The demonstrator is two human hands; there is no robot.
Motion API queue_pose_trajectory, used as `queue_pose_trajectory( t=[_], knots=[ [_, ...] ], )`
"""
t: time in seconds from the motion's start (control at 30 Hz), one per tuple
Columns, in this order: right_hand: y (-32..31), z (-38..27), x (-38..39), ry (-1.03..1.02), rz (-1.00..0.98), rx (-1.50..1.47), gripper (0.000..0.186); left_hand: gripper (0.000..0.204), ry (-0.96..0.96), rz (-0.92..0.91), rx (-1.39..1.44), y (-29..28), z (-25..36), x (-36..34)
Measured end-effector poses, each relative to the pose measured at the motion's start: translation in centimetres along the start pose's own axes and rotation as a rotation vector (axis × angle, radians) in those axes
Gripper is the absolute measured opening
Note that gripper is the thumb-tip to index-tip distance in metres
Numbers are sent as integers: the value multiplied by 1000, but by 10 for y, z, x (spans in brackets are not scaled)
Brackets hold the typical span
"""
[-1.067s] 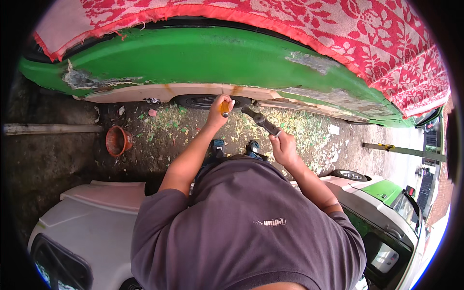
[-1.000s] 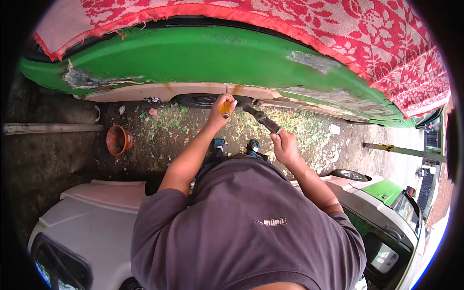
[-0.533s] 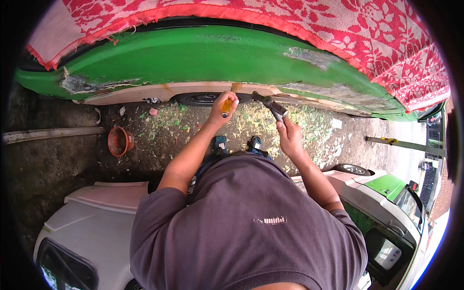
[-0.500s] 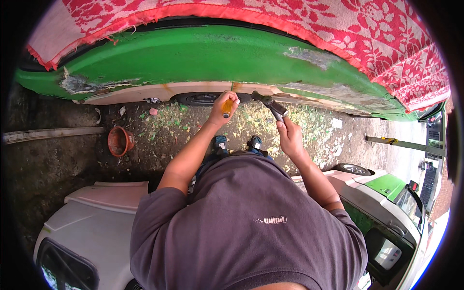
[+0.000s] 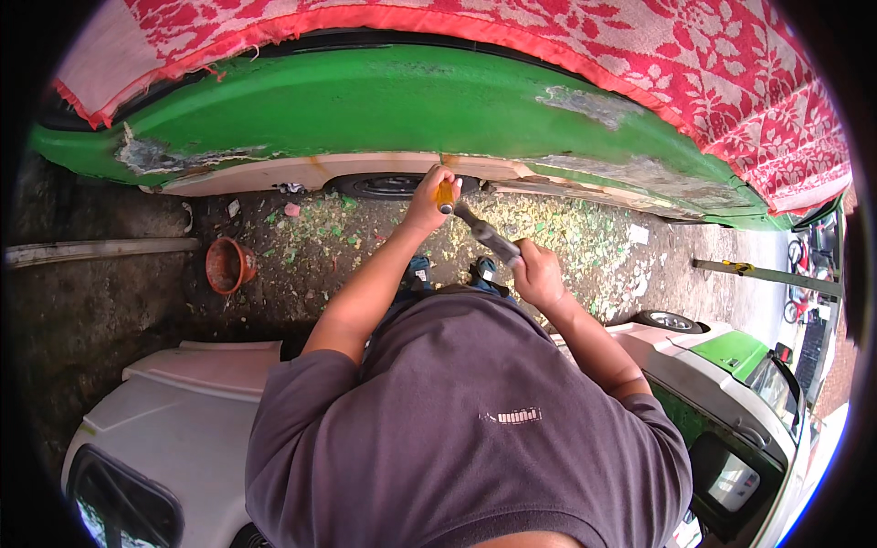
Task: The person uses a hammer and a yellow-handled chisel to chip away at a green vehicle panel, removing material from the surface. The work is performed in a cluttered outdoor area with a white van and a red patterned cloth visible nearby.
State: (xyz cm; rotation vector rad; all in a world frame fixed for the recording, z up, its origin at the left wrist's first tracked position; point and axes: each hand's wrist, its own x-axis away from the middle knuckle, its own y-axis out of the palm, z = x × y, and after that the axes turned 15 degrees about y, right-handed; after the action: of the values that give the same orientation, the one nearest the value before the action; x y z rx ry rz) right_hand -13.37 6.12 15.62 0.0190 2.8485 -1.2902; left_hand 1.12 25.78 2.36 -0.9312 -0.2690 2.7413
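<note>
My left hand (image 5: 427,199) is closed around a yellow-handled tool (image 5: 446,198), its metal-capped end toward me, held up at the pale lower strip (image 5: 361,164) of a green vehicle body (image 5: 356,100) with flaking paint; the tool's far end is hidden by my fingers. My right hand (image 5: 539,272) grips a dark metal hammer (image 5: 493,237), whose head is at the capped end of the yellow handle; whether they touch I cannot tell. Behind my left hand is a wheel (image 5: 375,185).
A red-patterned cloth (image 5: 658,46) drapes the green vehicle. An orange bucket (image 5: 228,265) and metal bar (image 5: 110,251) lie left. Paint chips (image 5: 575,237) litter the ground. Behind me are two vehicle bodies (image 5: 183,420) (image 5: 731,356). At right are a post (image 5: 776,279) and motorcycles (image 5: 797,283).
The hammer head has swung down and left toward the yellow handle's end, and my left hand has shifted slightly up and right. Motorcycles now show at the right edge.
</note>
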Motion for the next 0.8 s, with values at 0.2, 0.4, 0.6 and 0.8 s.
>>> queue_pose_trajectory(
  t=[0.2, 0.4, 0.6, 0.8],
  knots=[
    [7, 12, -4, -143, 113, -144, 23, 20, 23, 66, -28, 7, -1, -4],
    [7, 4, -4, 84, -34, 21, 32, 20, 12, 30, -92, 7, 4, -7],
    [-11, 2, 2, 157, -21, -106, 31, 23, 46, -129, -206, -12, 18, -12],
    [-18, 8, 1, 312, -18, -54, 32, 38, 61, -303, -616, -20, 23, -25]
  ],
)
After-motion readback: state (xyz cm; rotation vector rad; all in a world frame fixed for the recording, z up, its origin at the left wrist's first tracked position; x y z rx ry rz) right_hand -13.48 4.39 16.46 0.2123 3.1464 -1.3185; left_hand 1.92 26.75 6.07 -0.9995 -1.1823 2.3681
